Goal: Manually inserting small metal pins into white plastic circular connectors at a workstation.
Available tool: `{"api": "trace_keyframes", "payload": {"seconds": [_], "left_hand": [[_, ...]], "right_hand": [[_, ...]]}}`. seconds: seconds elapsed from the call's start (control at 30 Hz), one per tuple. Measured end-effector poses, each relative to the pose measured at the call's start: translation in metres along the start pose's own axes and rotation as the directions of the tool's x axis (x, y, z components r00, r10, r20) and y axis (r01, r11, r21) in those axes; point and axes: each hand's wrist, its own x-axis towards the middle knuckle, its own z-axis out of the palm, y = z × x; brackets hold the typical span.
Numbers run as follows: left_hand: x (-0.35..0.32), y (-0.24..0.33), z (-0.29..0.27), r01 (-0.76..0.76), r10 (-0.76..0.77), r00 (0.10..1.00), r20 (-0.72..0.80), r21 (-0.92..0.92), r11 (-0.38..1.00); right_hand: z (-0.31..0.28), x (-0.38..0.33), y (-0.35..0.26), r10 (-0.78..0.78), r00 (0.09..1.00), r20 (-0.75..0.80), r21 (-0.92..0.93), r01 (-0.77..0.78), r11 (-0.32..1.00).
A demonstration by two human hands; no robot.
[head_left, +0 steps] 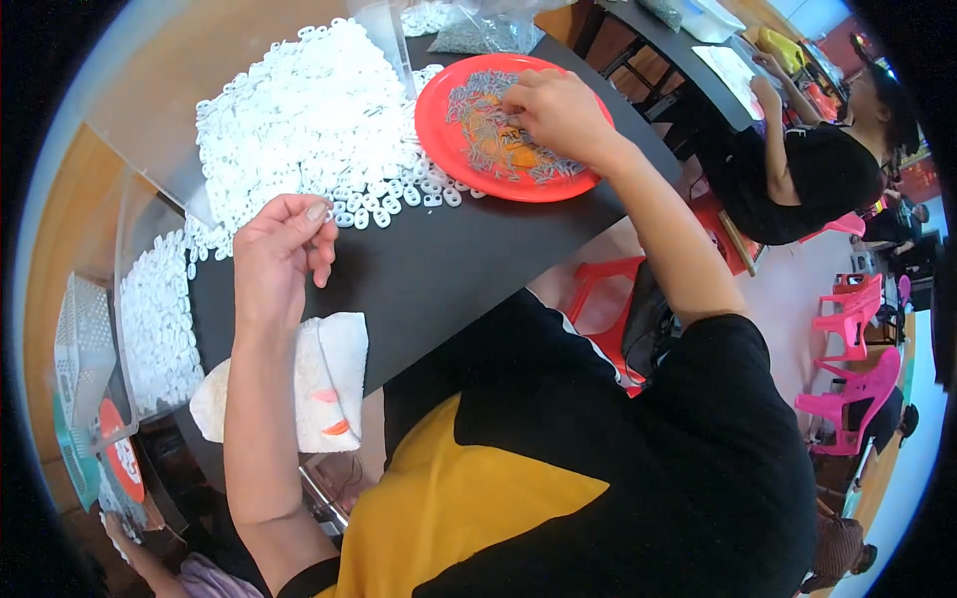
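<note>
Red plate [431, 125], twelve o'clock: slender grey pieces [488, 149]; right fingers [516, 97] narrow. White two-holed ovals [299, 120], eleven o'clock; left fingers [315, 213] narrow. Held items: cannot tell.

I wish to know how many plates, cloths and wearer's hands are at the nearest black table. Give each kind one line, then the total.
Plate: 1
Cloth: 1
Left hand and right hand: 2
Total: 4
White pieces and grey bits: too many to count.
</note>
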Motion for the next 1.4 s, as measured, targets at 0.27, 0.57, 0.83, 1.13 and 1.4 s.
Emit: {"api": "trace_keyframes", "payload": {"seconds": [0.27, 0.57, 0.83, 1.13, 1.4], "left_hand": [[-0.004, -0.001, -0.001, -0.005, 0.005, 1.0, 0.017, 0.01, 1.0], [-0.005, -0.003, 0.002, -0.022, 0.021, 1.0, 0.009, 0.058, 0.998], [-0.003, -0.006, -0.002, -0.024, 0.022, 1.0, 0.014, 0.09, 0.996], [-0.004, -0.005, 0.0, -0.035, 0.036, 0.999, -0.009, 0.096, 0.995], [-0.003, -0.008, 0.0, -0.021, 0.022, 1.0, -0.007, 0.1, 0.995]], "right_hand": [[-0.014, -0.002, -0.005, 0.199, 0.979, -0.042, 0.391, -0.167, 0.905], [-0.018, -0.007, -0.005, 0.382, 0.918, 0.109, 0.651, -0.357, 0.671], [-0.014, -0.004, -0.01, 0.204, 0.979, -0.017, 0.234, -0.194, 0.953], [0.002, 0.002, -0.013, 0.045, 0.998, -0.042, 0.168, -0.037, 0.985], [-0.004, 0.0, -0.011, -0.02, 0.996, -0.085, 0.26, 0.042, 0.965]]}}
